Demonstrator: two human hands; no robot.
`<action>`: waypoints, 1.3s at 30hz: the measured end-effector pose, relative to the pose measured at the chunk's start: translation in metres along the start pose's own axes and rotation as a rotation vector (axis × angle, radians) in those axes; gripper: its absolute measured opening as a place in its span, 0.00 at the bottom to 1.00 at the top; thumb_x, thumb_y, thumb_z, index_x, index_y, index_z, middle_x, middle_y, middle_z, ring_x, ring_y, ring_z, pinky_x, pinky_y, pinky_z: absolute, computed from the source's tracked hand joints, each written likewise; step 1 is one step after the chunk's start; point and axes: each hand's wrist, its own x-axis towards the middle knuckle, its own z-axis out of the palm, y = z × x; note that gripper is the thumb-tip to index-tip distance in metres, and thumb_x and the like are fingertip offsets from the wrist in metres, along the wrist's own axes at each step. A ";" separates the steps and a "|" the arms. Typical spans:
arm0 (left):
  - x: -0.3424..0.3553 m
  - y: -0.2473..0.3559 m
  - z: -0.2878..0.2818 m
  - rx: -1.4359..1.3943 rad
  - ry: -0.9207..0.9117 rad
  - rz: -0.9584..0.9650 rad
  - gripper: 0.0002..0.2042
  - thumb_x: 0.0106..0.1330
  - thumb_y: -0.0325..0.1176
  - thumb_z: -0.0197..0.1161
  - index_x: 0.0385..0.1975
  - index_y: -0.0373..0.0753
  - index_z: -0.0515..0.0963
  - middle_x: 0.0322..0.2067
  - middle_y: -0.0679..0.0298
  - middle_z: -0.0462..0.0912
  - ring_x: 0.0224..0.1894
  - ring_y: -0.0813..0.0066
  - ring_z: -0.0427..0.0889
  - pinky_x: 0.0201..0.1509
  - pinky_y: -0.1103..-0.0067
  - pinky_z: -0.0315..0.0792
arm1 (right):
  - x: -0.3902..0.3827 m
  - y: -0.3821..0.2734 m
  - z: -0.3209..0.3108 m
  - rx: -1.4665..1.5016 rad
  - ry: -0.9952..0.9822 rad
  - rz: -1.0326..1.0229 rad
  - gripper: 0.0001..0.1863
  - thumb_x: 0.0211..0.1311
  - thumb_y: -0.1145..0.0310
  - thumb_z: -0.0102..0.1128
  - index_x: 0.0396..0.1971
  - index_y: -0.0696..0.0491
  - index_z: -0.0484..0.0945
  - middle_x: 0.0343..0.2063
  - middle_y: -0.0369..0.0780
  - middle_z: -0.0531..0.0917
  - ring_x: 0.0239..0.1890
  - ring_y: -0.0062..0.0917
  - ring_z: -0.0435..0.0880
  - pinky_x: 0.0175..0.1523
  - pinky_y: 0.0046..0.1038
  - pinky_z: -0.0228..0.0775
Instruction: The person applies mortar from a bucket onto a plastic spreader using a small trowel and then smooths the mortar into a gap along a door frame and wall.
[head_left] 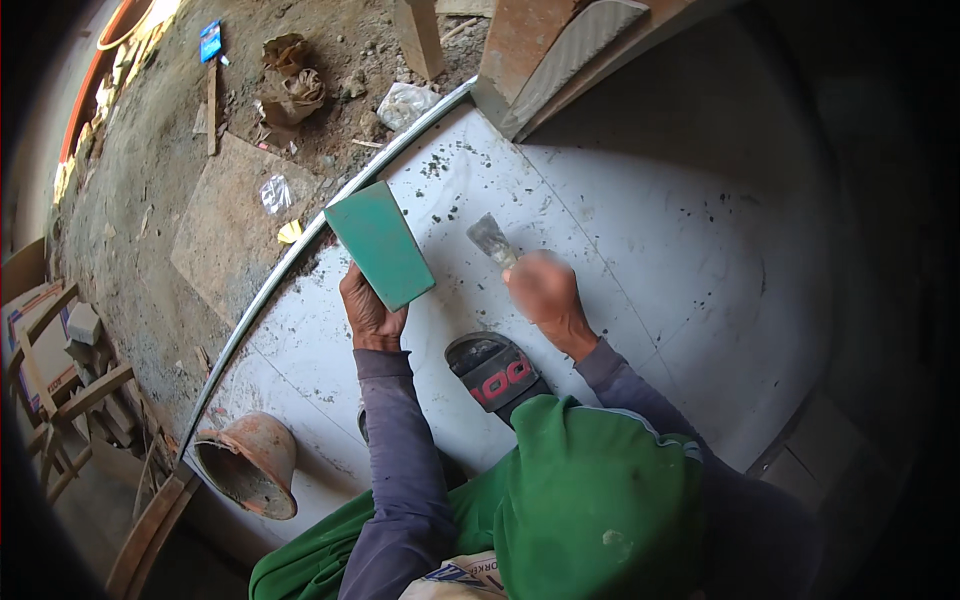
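Observation:
My left hand (375,312) grips a green plastering float (381,246) from behind and below. Its flat rectangular face is turned up toward me; the handle and most of my fingers are hidden behind it. To the right, my right hand (545,295) is closed around a putty knife (491,238), whose grey, smeared blade points up and left. The hand itself is partly blurred. A gap separates the blade from the float. Both tools are over white floor tiles (600,350) sprinkled with dark crumbs, with a metal edge strip (300,247) running along their left side.
A dirty bucket (250,463) lies tipped at the lower left of the tiles. My sandalled foot (492,370) rests between my arms. Beyond the strip are rough ground with crumpled paper (292,90) and a board (235,225). Wooden pieces (545,60) stand at the top.

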 end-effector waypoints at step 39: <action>-0.011 -0.034 -0.010 0.307 0.033 -0.159 0.20 0.78 0.42 0.58 0.61 0.35 0.80 0.47 0.62 0.89 0.43 0.79 0.88 0.49 0.78 0.85 | 0.066 -0.082 0.011 -0.789 0.523 -0.834 0.15 0.62 0.80 0.59 0.48 0.68 0.83 0.31 0.54 0.86 0.33 0.50 0.87 0.40 0.42 0.79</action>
